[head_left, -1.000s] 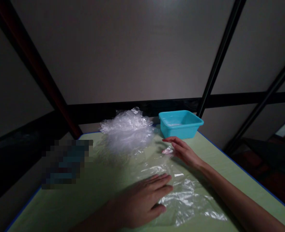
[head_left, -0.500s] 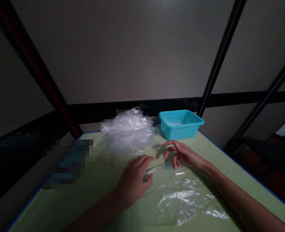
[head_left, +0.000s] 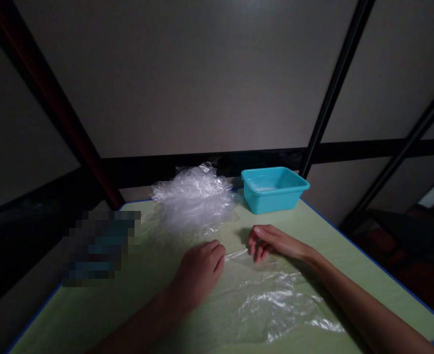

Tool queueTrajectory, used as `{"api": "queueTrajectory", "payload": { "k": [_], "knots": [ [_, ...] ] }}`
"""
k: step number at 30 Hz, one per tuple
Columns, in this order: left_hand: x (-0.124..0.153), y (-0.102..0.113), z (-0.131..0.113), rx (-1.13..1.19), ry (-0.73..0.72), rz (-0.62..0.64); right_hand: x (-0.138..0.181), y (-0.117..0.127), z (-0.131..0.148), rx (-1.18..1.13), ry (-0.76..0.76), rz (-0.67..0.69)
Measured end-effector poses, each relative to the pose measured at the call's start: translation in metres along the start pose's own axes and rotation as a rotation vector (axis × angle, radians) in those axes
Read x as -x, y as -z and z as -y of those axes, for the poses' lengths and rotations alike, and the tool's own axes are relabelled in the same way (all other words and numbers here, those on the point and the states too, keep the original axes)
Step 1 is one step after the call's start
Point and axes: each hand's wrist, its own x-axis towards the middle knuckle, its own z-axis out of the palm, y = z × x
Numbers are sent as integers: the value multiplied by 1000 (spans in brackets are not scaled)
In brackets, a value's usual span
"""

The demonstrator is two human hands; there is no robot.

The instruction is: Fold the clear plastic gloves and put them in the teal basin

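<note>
A clear plastic bag (head_left: 275, 302) lies spread and wrinkled on the green-covered table. Its far edge is raised and runs between my two hands. My left hand (head_left: 202, 268) is closed on the left end of that edge, with the thumb and fingers pressed together. My right hand (head_left: 272, 242) has its fingers curled at the right end of the edge and appears to pinch it; the fingertips are partly hidden. Beyond my left hand sits a heap of crumpled clear plastic bags (head_left: 196, 196).
A turquoise plastic basin (head_left: 275, 199) stands at the far right corner of the table, with something pale inside. The table (head_left: 128, 314) has a blue edge. Pixelated items (head_left: 102, 248) lie at its left side. Panelled doors (head_left: 209, 88) rise behind it.
Both hands have closed from an open, curved pose. The left one now grips the bag's far edge, and the right one's fingers have curled in on it. The edge is now lifted taut.
</note>
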Motion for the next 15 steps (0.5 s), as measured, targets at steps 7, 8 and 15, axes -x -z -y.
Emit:
{"api": "queueTrajectory", "payload": {
  "k": [7, 8, 15],
  "knots": [
    [0, 17, 7, -86, 108, 77, -1, 0, 0, 21, -18, 9],
    [1, 19, 8, -106, 110, 88, -1, 0, 0, 23, -19, 13],
    [5, 27, 13, -228, 67, 193, -1, 1, -1, 27, -22, 26]
  ]
}}
